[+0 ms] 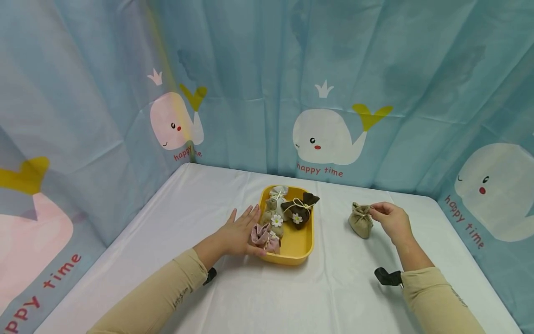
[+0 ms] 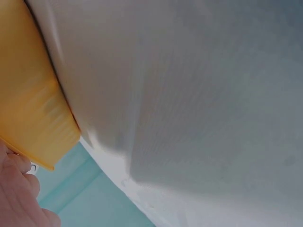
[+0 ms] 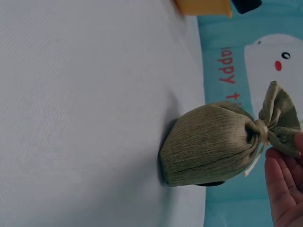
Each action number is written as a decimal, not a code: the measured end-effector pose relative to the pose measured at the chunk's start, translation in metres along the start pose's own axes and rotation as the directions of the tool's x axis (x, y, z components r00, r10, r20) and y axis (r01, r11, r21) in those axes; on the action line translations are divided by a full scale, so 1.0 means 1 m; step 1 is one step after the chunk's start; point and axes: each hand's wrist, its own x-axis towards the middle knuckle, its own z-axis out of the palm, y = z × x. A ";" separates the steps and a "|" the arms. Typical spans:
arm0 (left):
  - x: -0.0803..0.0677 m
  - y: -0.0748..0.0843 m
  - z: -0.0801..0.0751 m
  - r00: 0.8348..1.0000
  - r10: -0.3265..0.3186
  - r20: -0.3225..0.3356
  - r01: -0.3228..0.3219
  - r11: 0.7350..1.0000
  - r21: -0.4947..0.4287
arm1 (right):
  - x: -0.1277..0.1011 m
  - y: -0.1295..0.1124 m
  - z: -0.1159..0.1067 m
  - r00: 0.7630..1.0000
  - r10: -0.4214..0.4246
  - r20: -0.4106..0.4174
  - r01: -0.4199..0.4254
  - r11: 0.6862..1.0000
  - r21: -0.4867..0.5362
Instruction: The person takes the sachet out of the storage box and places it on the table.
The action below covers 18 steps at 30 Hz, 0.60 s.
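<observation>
Between thumb and fingers, my right hand (image 1: 392, 222) pinches the gathered neck of an olive-green drawstring pouch (image 1: 360, 221). In the right wrist view the stuffed pouch (image 3: 213, 144) hangs close over the white table, its tie cord around the neck. My left hand (image 1: 238, 234) lies with fingers spread along the left rim of a yellow tray (image 1: 298, 257), thumb at the near corner. Inside the tray are a pink pouch (image 1: 273, 245), an olive pouch with a white flower (image 1: 269, 214), a pale grey pouch (image 1: 278, 191) and a dark brown pouch (image 1: 298, 218) with a yellow cord.
A white cloth covers the table (image 1: 333, 297). Blue curtains (image 1: 250, 130) printed with whales stand behind and at both sides. Black wrist-camera mounts (image 1: 388, 277) stick out near both cuffs.
</observation>
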 end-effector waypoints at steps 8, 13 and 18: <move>0.002 -0.002 0.002 1.000 0.000 0.001 0.000 1.000 -0.004 | -0.001 -0.005 -0.001 1.000 -0.016 -0.008 0.016 1.000 -0.013; 0.001 -0.001 0.001 1.000 0.000 -0.003 0.000 1.000 -0.014 | -0.002 -0.008 -0.004 1.000 -0.013 -0.021 0.013 1.000 -0.005; 0.000 -0.001 0.001 1.000 0.003 -0.006 -0.004 1.000 -0.023 | -0.003 -0.011 -0.007 0.999 -0.020 -0.043 0.020 1.000 -0.004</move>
